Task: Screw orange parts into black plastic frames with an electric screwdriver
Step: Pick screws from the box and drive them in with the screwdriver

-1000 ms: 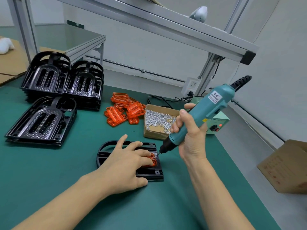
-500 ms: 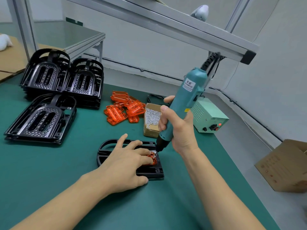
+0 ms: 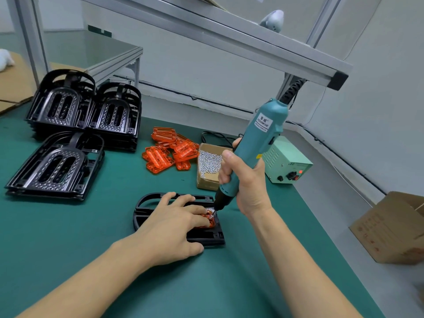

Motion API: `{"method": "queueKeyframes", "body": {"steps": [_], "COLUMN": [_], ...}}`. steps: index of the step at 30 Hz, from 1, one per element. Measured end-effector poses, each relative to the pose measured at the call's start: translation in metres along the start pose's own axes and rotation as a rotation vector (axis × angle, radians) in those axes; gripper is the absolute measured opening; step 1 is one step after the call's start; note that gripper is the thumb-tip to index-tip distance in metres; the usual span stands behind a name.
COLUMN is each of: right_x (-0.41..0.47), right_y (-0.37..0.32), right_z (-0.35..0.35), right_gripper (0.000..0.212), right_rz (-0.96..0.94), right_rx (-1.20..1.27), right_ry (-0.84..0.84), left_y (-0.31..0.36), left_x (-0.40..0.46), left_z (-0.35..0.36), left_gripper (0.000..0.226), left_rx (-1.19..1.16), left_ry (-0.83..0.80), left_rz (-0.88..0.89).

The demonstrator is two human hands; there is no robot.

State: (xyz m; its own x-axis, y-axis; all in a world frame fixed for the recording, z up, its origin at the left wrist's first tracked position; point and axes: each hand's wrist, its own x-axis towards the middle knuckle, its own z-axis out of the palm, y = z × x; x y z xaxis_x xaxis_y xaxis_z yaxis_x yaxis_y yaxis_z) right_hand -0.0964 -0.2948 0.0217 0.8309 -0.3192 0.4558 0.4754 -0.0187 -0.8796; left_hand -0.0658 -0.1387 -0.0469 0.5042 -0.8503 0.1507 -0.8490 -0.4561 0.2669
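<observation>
Closest to us, our left hand [image 3: 174,228] lies spread flat, fingers pressing the orange part [image 3: 210,220] down into the black frame [image 3: 206,239] on the green mat [image 3: 68,237]. Our right hand [image 3: 247,180] is wrapped round the teal electric screwdriver [image 3: 254,148], bit tip touching a screw at the part's corner, right beside our fingertips. The risk, we reckon: the driver leans a bit, so the bit could cam out and skid onto those fingers or chew the orange plastic, or the screw goes in crooked. Further back sit the box of screws [image 3: 208,164], the loose orange parts [image 3: 169,152], the power supply [image 3: 286,166] and the stacked frames [image 3: 68,134].
</observation>
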Motion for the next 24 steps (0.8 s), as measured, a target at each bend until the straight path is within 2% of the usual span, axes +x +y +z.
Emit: {"method": "queueKeyframes", "body": {"steps": [7,14,19,24], "right_x": [0.0005,0.0017,0.0025,0.0044], "right_y": [-0.0018,-0.0025,-0.0031,-0.0053], "right_z": [-0.0005,0.0018,0.0020,-0.0023], "right_gripper": [0.029,0.015,0.025,0.018], "right_rz": [-0.006,0.048,0.054,0.103], "right_rx": [0.006,0.058,0.051,0.081], "right_ry": [-0.071,-0.234,-0.219,-0.135], "left_y": [-0.0007,-0.0014,-0.0019,-0.0029], "left_x": [0.0008,0.0010,0.0012,0.0011], "left_z": [0.0016,0.0009,0.0010,0.0015], "left_gripper": [0.055,0.052,0.052,0.053], "left_rx": [-0.017,-0.062,-0.079,-0.100], "left_ry": [0.006,-0.014,-0.017,-0.020], "left_rz": [-0.005,-0.012,-0.007,-0.007]}}
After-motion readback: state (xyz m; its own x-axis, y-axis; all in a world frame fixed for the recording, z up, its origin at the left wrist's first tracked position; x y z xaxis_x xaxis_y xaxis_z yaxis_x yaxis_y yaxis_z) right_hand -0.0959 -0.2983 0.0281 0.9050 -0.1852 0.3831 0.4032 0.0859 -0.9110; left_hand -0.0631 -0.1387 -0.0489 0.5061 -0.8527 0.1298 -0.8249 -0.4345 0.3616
